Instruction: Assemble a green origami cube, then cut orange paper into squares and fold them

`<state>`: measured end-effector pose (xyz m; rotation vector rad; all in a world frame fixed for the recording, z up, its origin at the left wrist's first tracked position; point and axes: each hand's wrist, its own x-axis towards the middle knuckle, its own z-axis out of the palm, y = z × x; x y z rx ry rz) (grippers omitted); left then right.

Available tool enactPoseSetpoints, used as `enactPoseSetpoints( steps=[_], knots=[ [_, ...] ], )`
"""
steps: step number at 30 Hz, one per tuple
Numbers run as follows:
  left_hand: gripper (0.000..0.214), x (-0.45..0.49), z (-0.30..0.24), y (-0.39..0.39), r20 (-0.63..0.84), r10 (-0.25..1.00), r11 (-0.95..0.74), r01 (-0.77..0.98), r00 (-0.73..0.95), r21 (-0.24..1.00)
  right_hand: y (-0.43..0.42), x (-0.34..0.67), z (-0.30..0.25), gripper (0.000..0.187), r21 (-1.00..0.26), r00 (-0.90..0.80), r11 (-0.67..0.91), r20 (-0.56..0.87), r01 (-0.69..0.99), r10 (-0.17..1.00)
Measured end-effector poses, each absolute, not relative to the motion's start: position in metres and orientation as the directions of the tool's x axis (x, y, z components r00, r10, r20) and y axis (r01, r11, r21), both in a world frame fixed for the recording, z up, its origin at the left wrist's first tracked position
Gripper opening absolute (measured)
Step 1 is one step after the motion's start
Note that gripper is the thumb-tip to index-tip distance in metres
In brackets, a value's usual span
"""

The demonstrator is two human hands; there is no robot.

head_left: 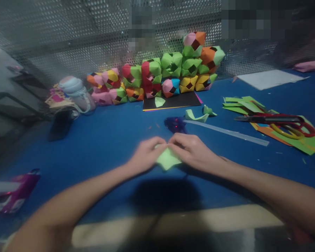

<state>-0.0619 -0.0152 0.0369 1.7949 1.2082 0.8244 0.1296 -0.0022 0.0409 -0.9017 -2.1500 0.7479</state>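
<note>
Both my hands meet over a folded light green paper piece (168, 160) near the middle of the blue table. My left hand (147, 152) is closed on its left side, thumb along the top edge. On the right side, my right hand (190, 148) pinches the same paper, and the fingertips nearly touch. Part of the paper is hidden under the fingers. Just beyond the hands lies a dark blue glue gun (175, 124), with a long clear glue stick (228, 132) reaching out to the right. Two curled green paper pieces (196, 116) rest behind it.
Several folded paper balls (151, 78) are stacked along the mesh wall. Black paper (173, 102) lies before them. Scissors (291, 131) and a craft knife (273, 119) sit on coloured paper at right. A bottle (75, 91), a phone (60, 124) and a purple packet (23, 190) are at left.
</note>
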Motion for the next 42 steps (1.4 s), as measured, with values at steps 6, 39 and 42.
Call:
enactPoseSetpoints(
  steps=[6,39,42],
  knots=[
    [0.018,-0.064,0.037,-0.010,0.091,0.917,-0.275,0.451,0.389,0.849,0.001,0.131,0.044,0.023,-0.759,-0.580,0.495,0.192,0.424,0.792],
    [0.033,-0.059,0.001,-0.012,-0.165,0.975,0.163,0.027,0.149,0.986,0.005,0.125,0.033,0.017,-0.750,-0.441,0.464,0.256,0.472,0.860],
    [0.031,-0.062,-0.001,-0.010,-0.099,0.990,0.096,0.038,0.102,0.995,0.005,0.124,0.036,0.018,-0.780,-0.409,0.391,0.190,0.489,0.892]
  ],
)
